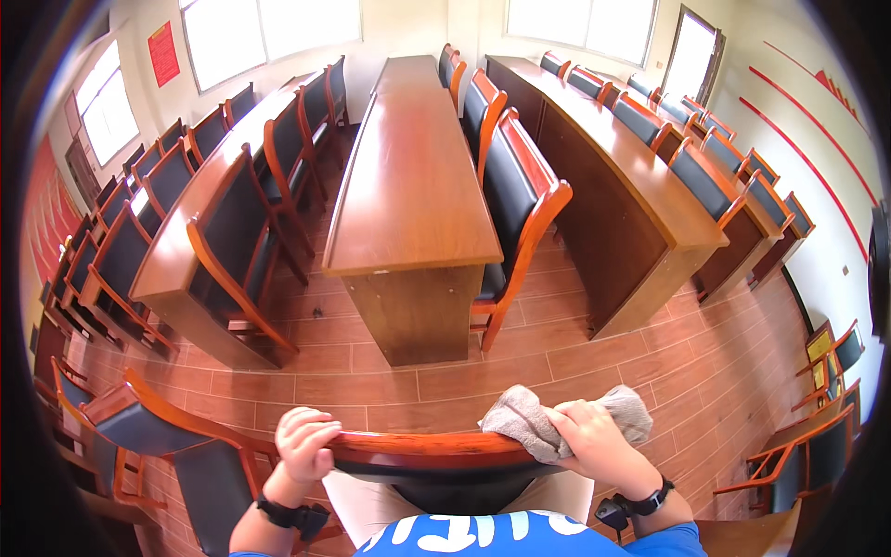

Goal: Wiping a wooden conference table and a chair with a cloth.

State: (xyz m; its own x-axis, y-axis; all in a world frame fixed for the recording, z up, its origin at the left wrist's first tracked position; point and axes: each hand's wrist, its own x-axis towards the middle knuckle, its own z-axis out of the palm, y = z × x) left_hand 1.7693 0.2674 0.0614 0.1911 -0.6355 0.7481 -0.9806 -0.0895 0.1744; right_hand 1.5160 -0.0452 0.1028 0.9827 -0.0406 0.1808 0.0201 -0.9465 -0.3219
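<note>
Directly before me is a chair with a glossy reddish wooden top rail [424, 441] and a dark padded back [445, 473]. My left hand [306, 442] is curled around the left end of that rail. In my right hand [592, 435] is a bunched grey-beige cloth [522, 421], pressed against the rail's right end. One part of the cloth sticks out past the far side of my fingers. The chair's seat is mostly hidden beneath its back and my body.
Ahead stands a long wooden desk [418, 209] with a black-padded chair [518, 188] along its right side. Another desk row [640, 188] runs to the right, and one [188, 237] to the left. A tilted chair [150, 421] lies close on my left. Tiled floor [480, 383] shows between.
</note>
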